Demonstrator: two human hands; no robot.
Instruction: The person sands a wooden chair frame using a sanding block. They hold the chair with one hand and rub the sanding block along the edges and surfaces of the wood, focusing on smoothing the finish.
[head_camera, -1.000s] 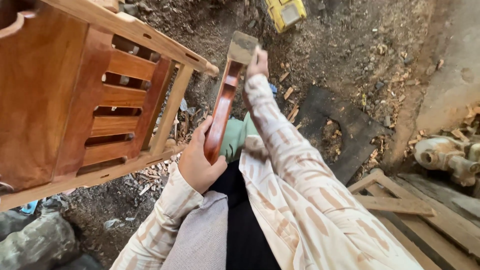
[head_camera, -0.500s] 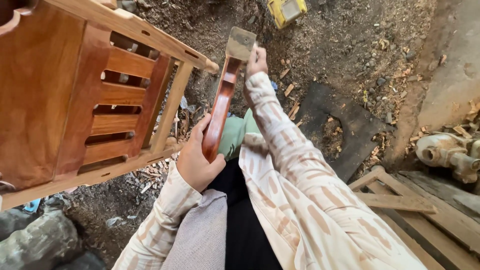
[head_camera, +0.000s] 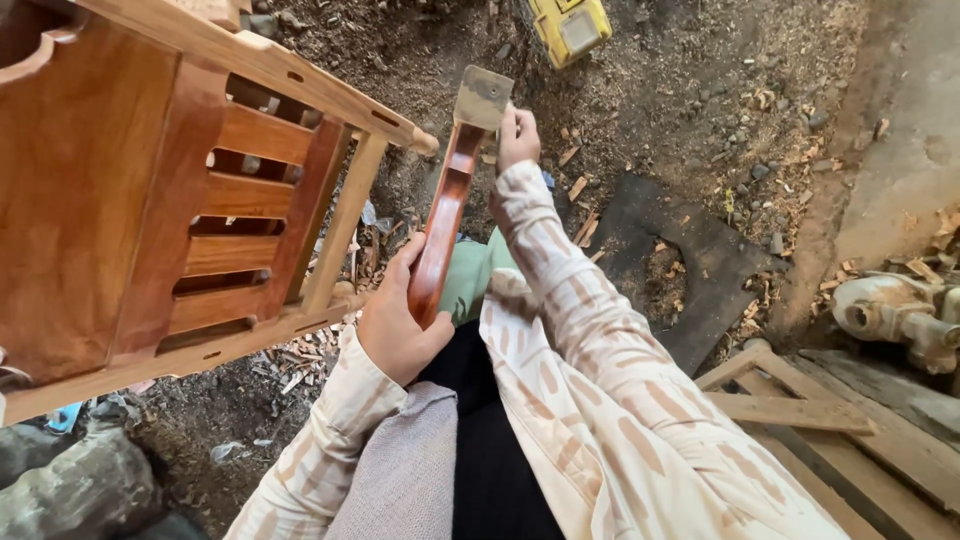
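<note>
A long, curved reddish-brown wooden piece runs away from me across my lap. My left hand grips its near end. My right hand is at its far end and presses a flat, worn piece of sandpaper against the wood there. Both arms wear cream sleeves with tan dashes.
A slatted wooden furniture frame fills the left side. A yellow tool lies on the dirt at the top. A dark mat and wood chips cover the ground. Wooden planks and a metal fitting sit at right.
My right hand and the sandpaper shifted slightly along the far end of the wooden piece. My left hand kept its grip.
</note>
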